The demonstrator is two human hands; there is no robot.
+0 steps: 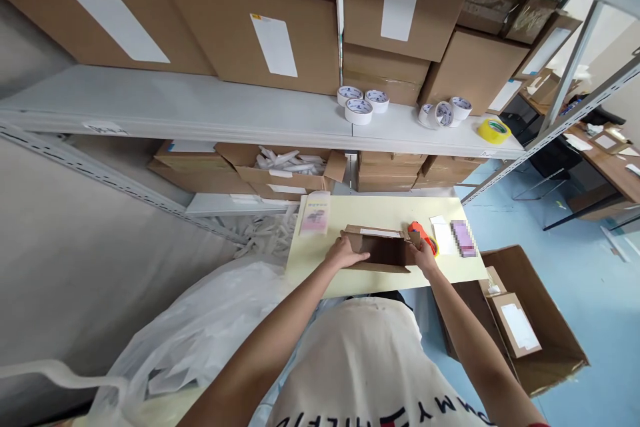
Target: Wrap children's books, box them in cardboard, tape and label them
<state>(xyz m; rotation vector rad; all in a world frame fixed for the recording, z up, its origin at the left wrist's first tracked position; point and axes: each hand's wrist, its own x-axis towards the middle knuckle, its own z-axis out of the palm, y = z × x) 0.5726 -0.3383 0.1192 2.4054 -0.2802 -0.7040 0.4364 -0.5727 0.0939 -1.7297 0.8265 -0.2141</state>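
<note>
A small open cardboard box (383,250) lies on the pale yellow table (345,210), its opening facing me and a white label along its far flap. My left hand (344,253) grips the box's left end, with the thumb at the opening. At the right end, my right hand (424,255) is closed on the cardboard side. Just beyond that hand sits an orange tape dispenser (420,233), partly hidden by the box and fingers. White paper slips (443,235) and a blurred purple item (464,238) lie to its right. A pink printed packet (316,213) rests at the table's left.
Above the table runs a grey shelf (225,103) with large cartons (300,33), white tape rolls (359,111) and a yellow roll (494,131). A large open carton (550,320) holding boxes stands on the floor at right. A translucent plastic bag (200,320) bulges at left.
</note>
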